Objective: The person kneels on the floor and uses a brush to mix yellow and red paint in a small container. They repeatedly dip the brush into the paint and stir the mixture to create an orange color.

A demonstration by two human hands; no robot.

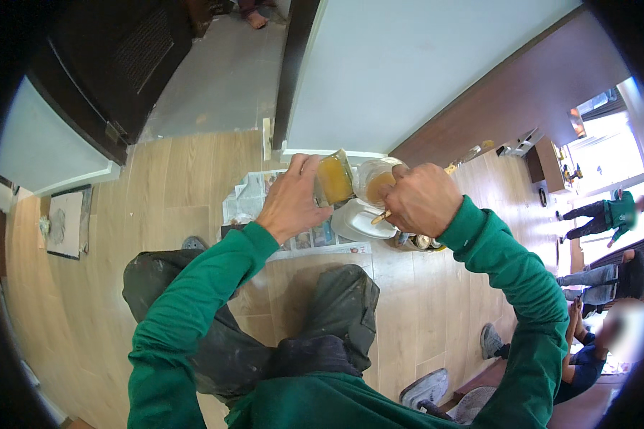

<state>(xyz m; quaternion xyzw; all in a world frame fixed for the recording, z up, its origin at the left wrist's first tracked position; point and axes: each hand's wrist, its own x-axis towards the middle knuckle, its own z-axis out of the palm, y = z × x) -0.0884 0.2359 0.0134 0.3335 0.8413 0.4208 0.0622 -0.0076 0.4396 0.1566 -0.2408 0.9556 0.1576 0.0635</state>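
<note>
Hands met high at the middle of the view, both forearms in green sleeves rising from the lower edge and angling inward. The left hand (291, 202) was curled shut around a small clear tub (334, 179), thumb and fingers pinching its near side, and held it tilted toward three o'clock. That tub held a cloudy orange-yellow liquid that filled most of it. Just beside it, at three o'clock and touching or nearly so, sat a clear jar (374, 181) in the grip of the right hand (421, 200), whose fingers were wrapped closed round the jar's far side with the knuckles facing up. The jar showed the same orange-yellow liquid in its lower part. A thin wooden stick (383, 215) poked out below the right hand toward seven o'clock; whether that hand also gripped it could not be told.

Below both containers, at six o'clock, a white plastic jug (358, 222) lay on spread newspaper (247, 196) on the wooden floor (172, 186). The person's knees in dark trousers (336, 300) were bent at six o'clock.
</note>
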